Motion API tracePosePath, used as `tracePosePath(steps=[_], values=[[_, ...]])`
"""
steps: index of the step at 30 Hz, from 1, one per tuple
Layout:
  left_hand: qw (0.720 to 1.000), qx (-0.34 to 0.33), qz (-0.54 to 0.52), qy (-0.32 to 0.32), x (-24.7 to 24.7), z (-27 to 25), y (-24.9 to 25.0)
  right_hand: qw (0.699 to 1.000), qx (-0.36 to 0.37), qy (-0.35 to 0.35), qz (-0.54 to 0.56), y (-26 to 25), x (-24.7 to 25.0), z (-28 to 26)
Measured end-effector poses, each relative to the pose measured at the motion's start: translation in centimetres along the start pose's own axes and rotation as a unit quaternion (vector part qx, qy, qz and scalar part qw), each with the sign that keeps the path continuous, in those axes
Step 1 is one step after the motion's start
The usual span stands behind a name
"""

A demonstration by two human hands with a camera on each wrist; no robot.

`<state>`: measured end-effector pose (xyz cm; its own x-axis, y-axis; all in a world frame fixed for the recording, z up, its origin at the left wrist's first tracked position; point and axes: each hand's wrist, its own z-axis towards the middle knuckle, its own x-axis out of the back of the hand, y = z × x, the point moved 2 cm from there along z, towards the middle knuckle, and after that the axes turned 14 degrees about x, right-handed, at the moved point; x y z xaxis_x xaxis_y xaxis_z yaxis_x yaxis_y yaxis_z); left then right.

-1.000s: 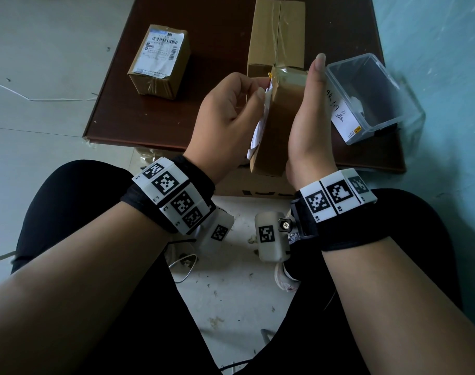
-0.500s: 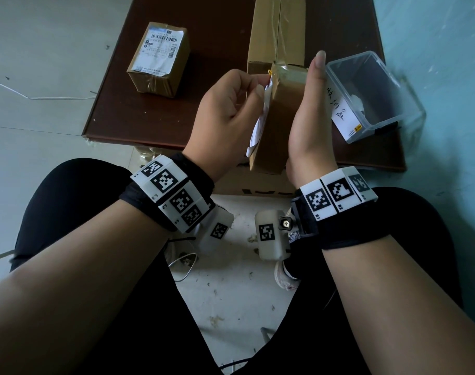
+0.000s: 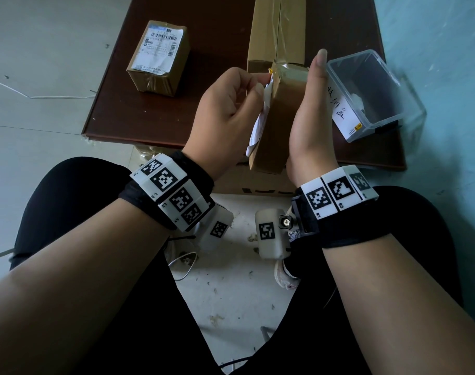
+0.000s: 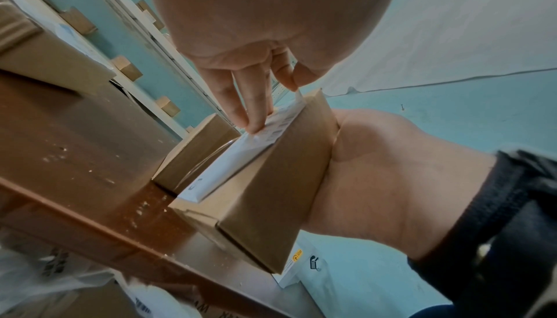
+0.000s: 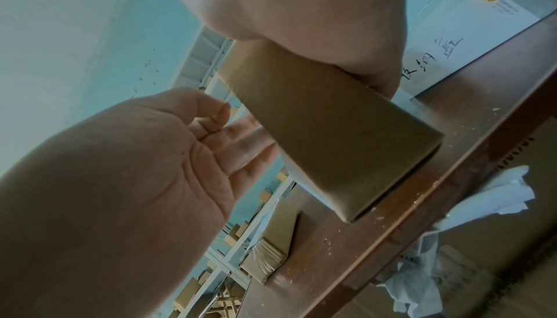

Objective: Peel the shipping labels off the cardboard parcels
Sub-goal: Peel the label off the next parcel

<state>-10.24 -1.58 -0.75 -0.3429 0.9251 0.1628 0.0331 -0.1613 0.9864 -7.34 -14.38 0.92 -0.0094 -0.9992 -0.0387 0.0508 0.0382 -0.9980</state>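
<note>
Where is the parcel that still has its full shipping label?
In the head view, the small brown cardboard parcel with a white label lies on the dark wooden table's far left, left of the tall cardboard box.

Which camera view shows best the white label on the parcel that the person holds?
The left wrist view: the label faces this camera, with the left hand fingertips on it and one end lifted off the held parcel. The head view shows only its thin edge. In the right wrist view the parcel hides it.
</note>
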Motion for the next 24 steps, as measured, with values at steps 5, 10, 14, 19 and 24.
tracePosePath(steps=[5,10,14,19,24], values=[[1.0,-0.001,-0.004,-0.004,-0.02,-0.06,-0.03,1.0,-0.004,0.0,0.008,0.3,-0.11,-0.08],[1.0,0.004,-0.008,-0.005,-0.01,-0.02,0.04,0.998,0.009,-0.018,0.051,0.39,-0.25,-0.04],[1.0,0.006,-0.014,-0.008,-0.05,-0.01,0.0,0.999,0.02,-0.022,0.037,0.17,-0.2,-0.32],[1.0,0.005,-0.007,-0.008,0.01,-0.05,-0.04,0.999,0.02,-0.005,0.04,0.11,-0.11,-0.34],[1.0,0.004,-0.015,-0.013,-0.06,0.07,-0.29,0.998,0.005,0.012,0.059,0.3,-0.14,-0.17]])
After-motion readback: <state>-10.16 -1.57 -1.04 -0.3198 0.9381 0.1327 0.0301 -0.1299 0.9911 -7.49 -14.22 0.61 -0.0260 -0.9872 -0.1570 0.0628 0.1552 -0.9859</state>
